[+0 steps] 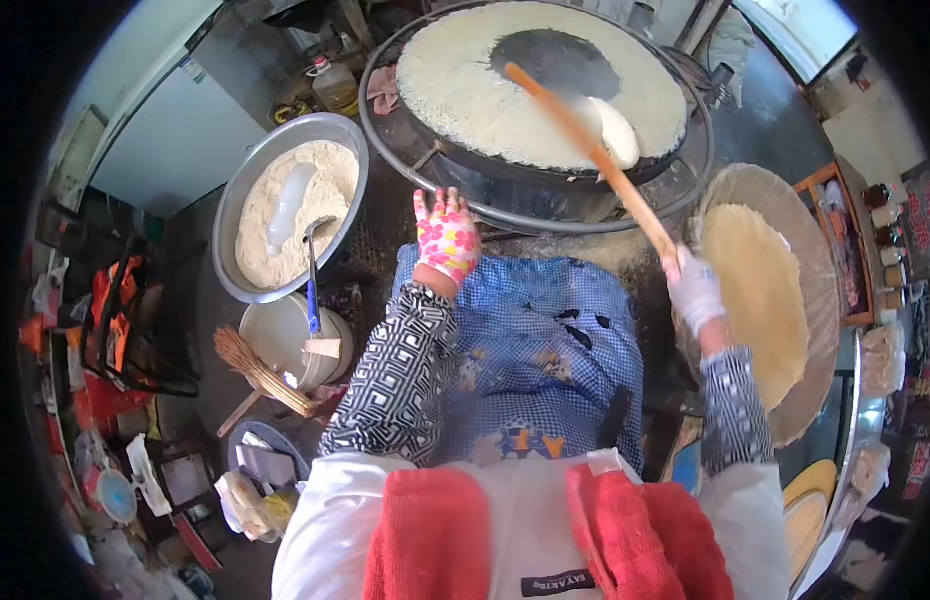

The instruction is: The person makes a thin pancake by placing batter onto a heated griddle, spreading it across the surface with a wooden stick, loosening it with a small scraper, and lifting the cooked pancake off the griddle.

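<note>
My right hand, in a white glove, is closed around the lower end of a long wooden stick. The stick slants up and left over a large round griddle, and part of it is blurred. A pale layer of batter rings a bare dark patch in the griddle's middle. Beside the stick lies a smooth white lump of dough or batter. My left hand, in a flowered glove, has its fingers stretched out at the metal ring around the griddle; whether it grips the ring is unclear.
Left of the griddle, a metal basin holds flour-like meal and a blue-handled ladle. Below it stand a bucket and a straw brush. On my right lies a stack of thin flatbread on a round covered surface.
</note>
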Demonstrator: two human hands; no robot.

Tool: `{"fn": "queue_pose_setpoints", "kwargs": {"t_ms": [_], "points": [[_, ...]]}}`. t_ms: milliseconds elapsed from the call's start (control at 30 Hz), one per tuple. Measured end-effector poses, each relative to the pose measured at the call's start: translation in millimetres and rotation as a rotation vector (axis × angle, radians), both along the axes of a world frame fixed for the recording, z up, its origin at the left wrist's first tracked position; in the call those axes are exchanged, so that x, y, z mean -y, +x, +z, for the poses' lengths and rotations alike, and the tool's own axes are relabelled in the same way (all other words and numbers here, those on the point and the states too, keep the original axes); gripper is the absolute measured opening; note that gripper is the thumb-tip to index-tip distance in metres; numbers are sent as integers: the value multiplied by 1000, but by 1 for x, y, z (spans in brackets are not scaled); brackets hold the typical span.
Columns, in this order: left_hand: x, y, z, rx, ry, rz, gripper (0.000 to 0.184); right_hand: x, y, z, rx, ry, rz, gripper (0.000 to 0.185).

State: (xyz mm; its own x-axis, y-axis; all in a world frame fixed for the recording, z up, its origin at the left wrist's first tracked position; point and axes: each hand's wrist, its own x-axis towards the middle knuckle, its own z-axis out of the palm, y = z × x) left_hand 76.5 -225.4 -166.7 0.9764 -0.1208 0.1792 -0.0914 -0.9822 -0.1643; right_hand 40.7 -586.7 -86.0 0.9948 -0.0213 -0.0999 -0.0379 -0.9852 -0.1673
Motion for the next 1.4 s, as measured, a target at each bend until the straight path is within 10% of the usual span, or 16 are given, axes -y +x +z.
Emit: {"fn": "queue_pose_setpoints", "kwargs": {"t_ms": [333, 700, 767, 833, 900, 1067, 1133, 1400], "points": [[85, -25, 16, 54, -296, -245, 53, 67, -91, -55, 11, -256, 22, 32], [57, -17, 6, 79, 22, -228, 39, 9, 75, -32, 57, -76, 6, 28], [59, 22, -85, 351, 492, -91, 39, -4, 78, -38, 35, -89, 46, 30], [53, 12, -61, 341, 551, -34, 39, -13, 87, -42, -54, -99, 73, 31], [38, 3, -18, 220, 39, -85, 35, -1, 105, -45, 8, -110, 27, 31], [7, 40, -73, 466, 468, -12, 30, -25, 114, -23, 128, -25, 109, 24], [7, 14, 1, 33, -51, -14, 31, -29, 106, -29, 32, -137, 170, 23], [-32, 31, 18, -98, -152, 111, 34, -4, 137, -37, 87, -131, 38, 29]]}}
